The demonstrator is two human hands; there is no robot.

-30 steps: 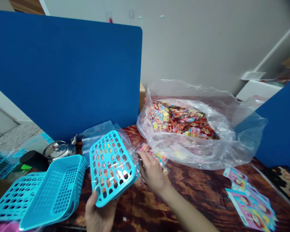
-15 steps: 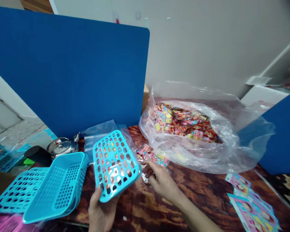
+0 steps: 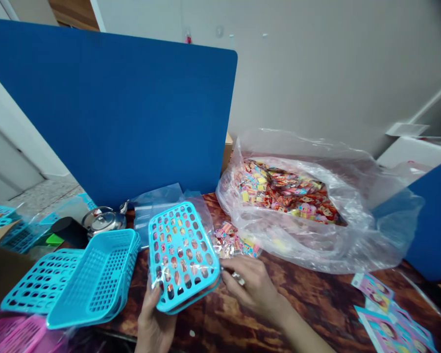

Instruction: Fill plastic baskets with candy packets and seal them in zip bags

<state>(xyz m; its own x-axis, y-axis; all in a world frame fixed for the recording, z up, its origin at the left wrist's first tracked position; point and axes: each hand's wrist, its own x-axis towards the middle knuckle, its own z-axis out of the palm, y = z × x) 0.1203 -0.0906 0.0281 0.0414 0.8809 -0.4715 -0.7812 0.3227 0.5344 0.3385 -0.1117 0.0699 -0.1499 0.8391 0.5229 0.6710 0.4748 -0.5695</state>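
A light blue basket with an oval-holed lid [image 3: 180,247] is tilted up in front of me, with clear plastic around it. Colourful printed packets show through its holes. My left hand [image 3: 155,314] grips the lower left corner, thumb on the lid and fingers underneath. At the right edge of the basket my right hand [image 3: 255,282] is closed, its fingertips bent in against the corner. What they pinch is hidden, though a pale shiny bit shows between the fingers. Several small printed packets [image 3: 235,242] lie on the table just beyond that hand.
A big clear bag [image 3: 356,250] full of packets stands behind. To the left are stacked blue baskets [image 3: 103,274], a holed lid [image 3: 40,282], a metal kettle [image 3: 103,220] and pink baskets [image 3: 25,336]. Printed cards [image 3: 389,314] lie right. A blue panel [image 3: 132,117] rises behind.
The view has shifted slightly left and up. My right fingers, bent near the basket's right edge before, are now closed in against its corner. My left hand keeps its grip.
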